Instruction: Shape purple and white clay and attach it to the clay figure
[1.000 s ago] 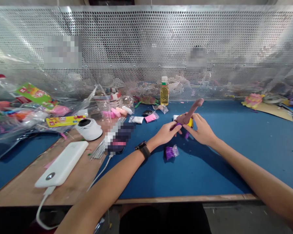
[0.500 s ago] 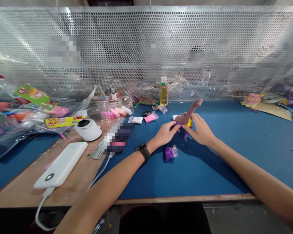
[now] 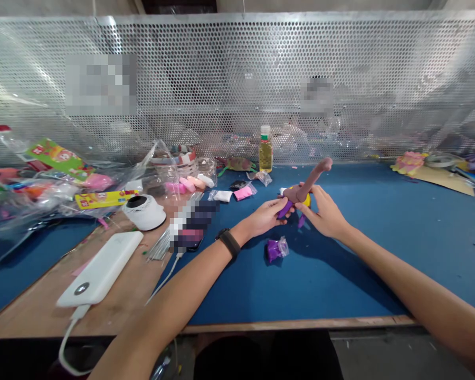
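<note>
My right hand (image 3: 326,215) is closed round the far side of a clay figure (image 3: 296,193), which has a brown body, a long brown neck-like part rising to the right, and yellow and purple parts. My left hand (image 3: 267,216) pinches a purple clay piece (image 3: 285,210) at the figure's left side, thumb on top. Whether that piece is joined to the body I cannot tell. Another purple part (image 3: 301,221) hangs below the figure. Nearer to me, on the blue table surface, lies a small bag of purple clay (image 3: 276,249).
Behind stands a bottle of yellow liquid (image 3: 265,150), with clay packets (image 3: 243,192) and a green-legged clay figure (image 3: 237,164) to its left. A white power bank (image 3: 103,269), a white camera-like device (image 3: 144,212) and a phone (image 3: 192,240) lie left. A perforated metal screen (image 3: 229,68) closes off the back.
My left hand has shifted slightly down and left, and more of the purple piece shows under its thumb. The figure's long part has tipped a little to the right.
</note>
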Demonstrator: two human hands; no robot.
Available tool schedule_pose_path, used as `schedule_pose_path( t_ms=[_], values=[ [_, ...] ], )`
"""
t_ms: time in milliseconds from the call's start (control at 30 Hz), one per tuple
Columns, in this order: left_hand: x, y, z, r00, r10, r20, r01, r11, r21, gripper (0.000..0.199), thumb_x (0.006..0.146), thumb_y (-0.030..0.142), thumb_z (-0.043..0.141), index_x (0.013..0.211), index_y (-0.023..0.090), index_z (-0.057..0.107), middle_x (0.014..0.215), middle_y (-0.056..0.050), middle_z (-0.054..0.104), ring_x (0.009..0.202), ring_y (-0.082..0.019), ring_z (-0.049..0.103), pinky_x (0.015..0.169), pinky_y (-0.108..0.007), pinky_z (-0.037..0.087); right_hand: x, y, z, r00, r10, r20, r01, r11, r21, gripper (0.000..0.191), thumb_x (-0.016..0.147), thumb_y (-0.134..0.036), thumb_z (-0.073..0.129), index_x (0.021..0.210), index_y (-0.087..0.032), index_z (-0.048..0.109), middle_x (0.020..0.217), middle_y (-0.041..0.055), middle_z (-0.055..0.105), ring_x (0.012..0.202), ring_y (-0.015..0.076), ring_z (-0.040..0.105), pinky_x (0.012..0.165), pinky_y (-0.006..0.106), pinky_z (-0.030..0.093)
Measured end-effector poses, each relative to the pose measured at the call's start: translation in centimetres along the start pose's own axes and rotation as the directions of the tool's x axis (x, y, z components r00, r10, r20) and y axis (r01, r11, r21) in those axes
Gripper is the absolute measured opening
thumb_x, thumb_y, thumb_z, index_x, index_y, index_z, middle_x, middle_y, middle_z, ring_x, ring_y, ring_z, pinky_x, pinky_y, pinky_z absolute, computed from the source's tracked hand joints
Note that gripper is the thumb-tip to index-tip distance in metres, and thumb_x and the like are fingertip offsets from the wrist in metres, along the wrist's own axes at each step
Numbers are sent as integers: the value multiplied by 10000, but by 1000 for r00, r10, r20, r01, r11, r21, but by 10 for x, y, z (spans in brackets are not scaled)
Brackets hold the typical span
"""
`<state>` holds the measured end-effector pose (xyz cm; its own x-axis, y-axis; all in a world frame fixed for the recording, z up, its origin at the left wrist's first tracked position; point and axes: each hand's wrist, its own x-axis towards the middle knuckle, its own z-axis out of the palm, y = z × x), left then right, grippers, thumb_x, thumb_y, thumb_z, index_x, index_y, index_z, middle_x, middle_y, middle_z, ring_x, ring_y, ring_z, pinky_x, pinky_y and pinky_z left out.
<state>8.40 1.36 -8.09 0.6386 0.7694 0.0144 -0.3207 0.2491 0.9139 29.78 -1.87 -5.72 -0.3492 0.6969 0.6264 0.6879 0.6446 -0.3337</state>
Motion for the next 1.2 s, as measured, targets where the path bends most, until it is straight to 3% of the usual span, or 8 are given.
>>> schedule_pose_path(
  t_ms=[267,433,567,767,1000,1200],
  values=[
    [4,-5,-2,998,4,-63,-7,999,-48,313,934,459,729,1040,165,753,1075,-95,735,886,-139,659,844,-308,536,0,6,0,1000,20,-5,-20,999,-33,420,1025,-486,519,1368,-243,515,1363,162,640,1318,378,575,1076,606,474],
    [5,-7,-4,996,11,-85,-13,1000,-25,215,960,336,715,1025,139,770,1073,-113,749,922,-141,680,921,-323,543,0,8,1,1000,28,3,-28,998,-64,430,1015,-496,528,1367,-250,523,1342,154,656,1289,378,590,1060,600,477],
    [7,-12,-5,993,53,-106,-45,996,77,285,972,400,693,1081,144,759,1086,-114,750,918,-147,700,937,-347,560,0,11,1,999,47,-2,-47,996,-75,415,1011,-496,532,1344,-249,529,1328,150,661,1271,375,597,1052,590,477],
    [10,-16,-6,975,173,-139,-122,940,319,388,921,457,742,1103,113,748,1041,-127,756,846,-144,696,836,-315,584,1,14,-1,998,60,-26,-61,996,-71,369,1005,-486,546,1278,-237,550,1277,150,674,1234,373,615,1026,583,488],
    [11,-15,-6,981,113,-156,-78,973,218,458,1003,550,583,1104,130,735,1050,-130,762,863,-162,710,870,-347,592,1,17,0,995,90,-31,-92,993,-74,362,1003,-504,542,1242,-232,555,1284,164,666,1231,382,617,1013,591,494],
    [10,-16,-8,979,166,-118,-125,947,296,420,958,523,670,1055,120,736,1002,-112,749,861,-152,691,874,-328,577,1,19,0,996,83,-25,-85,993,-80,380,1005,-514,527,1263,-238,554,1283,165,663,1225,385,618,1004,585,496]
  ],
)
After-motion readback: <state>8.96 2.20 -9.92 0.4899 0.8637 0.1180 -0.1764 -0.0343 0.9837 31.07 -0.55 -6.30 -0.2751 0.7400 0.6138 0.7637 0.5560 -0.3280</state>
